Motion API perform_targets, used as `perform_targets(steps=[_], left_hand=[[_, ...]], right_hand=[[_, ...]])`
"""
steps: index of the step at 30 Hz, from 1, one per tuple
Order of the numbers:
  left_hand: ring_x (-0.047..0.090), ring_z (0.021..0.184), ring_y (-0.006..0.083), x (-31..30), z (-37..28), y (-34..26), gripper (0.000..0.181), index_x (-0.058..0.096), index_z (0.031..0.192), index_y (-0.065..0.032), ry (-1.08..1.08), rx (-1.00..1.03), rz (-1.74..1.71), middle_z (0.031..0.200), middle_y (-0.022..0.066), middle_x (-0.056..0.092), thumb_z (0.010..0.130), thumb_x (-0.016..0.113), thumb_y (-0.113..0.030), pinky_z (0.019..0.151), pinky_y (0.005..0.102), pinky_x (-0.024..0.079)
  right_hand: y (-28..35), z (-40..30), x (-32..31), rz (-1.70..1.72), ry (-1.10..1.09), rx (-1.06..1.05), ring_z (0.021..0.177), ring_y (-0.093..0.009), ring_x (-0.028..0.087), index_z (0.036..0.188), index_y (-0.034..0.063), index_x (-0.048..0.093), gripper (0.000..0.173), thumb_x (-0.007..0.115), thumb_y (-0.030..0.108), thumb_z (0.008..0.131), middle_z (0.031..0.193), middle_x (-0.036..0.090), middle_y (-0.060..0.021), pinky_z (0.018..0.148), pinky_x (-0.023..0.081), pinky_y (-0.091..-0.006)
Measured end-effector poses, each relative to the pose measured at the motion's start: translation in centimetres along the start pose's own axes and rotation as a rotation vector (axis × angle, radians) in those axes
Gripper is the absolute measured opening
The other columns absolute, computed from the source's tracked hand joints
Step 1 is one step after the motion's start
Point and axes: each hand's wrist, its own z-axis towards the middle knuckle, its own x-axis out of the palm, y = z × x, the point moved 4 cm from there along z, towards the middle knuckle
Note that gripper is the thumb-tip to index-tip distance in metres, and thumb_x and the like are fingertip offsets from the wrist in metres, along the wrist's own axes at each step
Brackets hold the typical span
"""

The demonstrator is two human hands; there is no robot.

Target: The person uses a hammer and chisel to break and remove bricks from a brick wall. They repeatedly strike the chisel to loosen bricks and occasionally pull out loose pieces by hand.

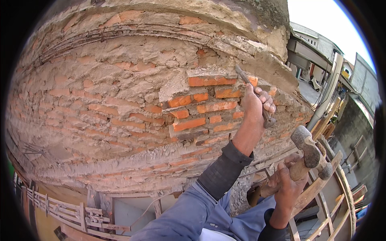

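My left hand (257, 104) is closed around a steel chisel (243, 75), whose tip touches the mortar beside an orange brick (212, 81) in the rough wall. The chisel's blunt end shows below my fist. Lower right, my right hand (291, 177) grips the wooden handle of a hammer (310, 152) with a heavy steel head. The hammer head is apart from the chisel, below and to its right. Around the chisel, broken bricks (217, 107) and grey mortar are exposed.
Rusty reinforcing bars (144, 31) run across the upper wall. A wooden scaffold or ladder frame (325, 192) stands lower right, near a grey pipe (328, 87). Wooden rails (57, 208) lie far below at left. A parked motorcycle (315, 83) is in the distance.
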Motion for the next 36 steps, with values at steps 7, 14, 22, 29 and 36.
perform_targets(steps=[7,14,22,29,36], left_hand=[[0.039,0.046,0.0132,2.1,0.8,-0.2,0.039,0.039,0.083,-0.0148,-0.002,-0.021,-0.088,0.061,-0.0011,0.038,0.109,0.023,-0.039,0.044,0.0321,0.044],[0.039,0.049,0.0147,2.4,1.5,0.8,0.039,0.04,0.08,-0.0132,-0.043,-0.08,-0.165,0.061,0.0003,0.04,0.109,0.024,-0.034,0.05,0.0352,0.046],[0.04,0.049,0.0157,3.9,1.4,-0.2,0.042,0.039,0.079,-0.0128,0.0,-0.046,-0.182,0.062,0.0004,0.04,0.109,0.022,-0.037,0.053,0.0358,0.048],[0.043,0.05,0.0162,3.2,2.1,-0.4,0.043,0.041,0.08,-0.0128,-0.045,0.016,-0.157,0.062,0.0013,0.043,0.109,0.021,-0.038,0.052,0.0372,0.048],[0.042,0.05,0.0166,4.2,1.8,0.6,0.044,0.041,0.08,-0.0137,-0.036,-0.047,-0.219,0.062,0.0013,0.043,0.109,0.021,-0.041,0.054,0.0368,0.048]], right_hand=[[9.2,-2.1,-0.4,0.381,-0.076,-0.848,0.052,-0.01,0.036,0.103,0.0058,0.045,0.009,0.049,0.008,0.095,0.064,0.035,-0.0007,0.057,0.04,-0.029],[-1.4,3.4,3.8,-0.293,0.093,-0.14,0.053,-0.01,0.054,0.107,0.0,0.053,0.02,0.062,0.008,0.092,0.069,0.057,-0.0035,0.049,0.043,-0.0256],[8.7,0.8,0.5,0.429,-0.053,-0.809,0.048,-0.01,0.047,0.102,-0.0007,0.045,0.017,0.056,-0.002,0.09,0.064,0.049,-0.0046,0.045,0.042,-0.0267],[-0.3,4.6,3.0,-0.082,0.055,-0.105,0.052,-0.012,0.053,0.113,-0.0003,0.048,0.028,0.058,-0.005,0.088,0.067,0.052,-0.0055,0.048,0.045,-0.0253],[8.3,1.7,-0.2,0.44,-0.041,-0.831,0.051,-0.009,0.04,0.098,0.001,0.051,0.005,0.047,0.004,0.095,0.061,0.038,0.0002,0.052,0.042,-0.0257]])
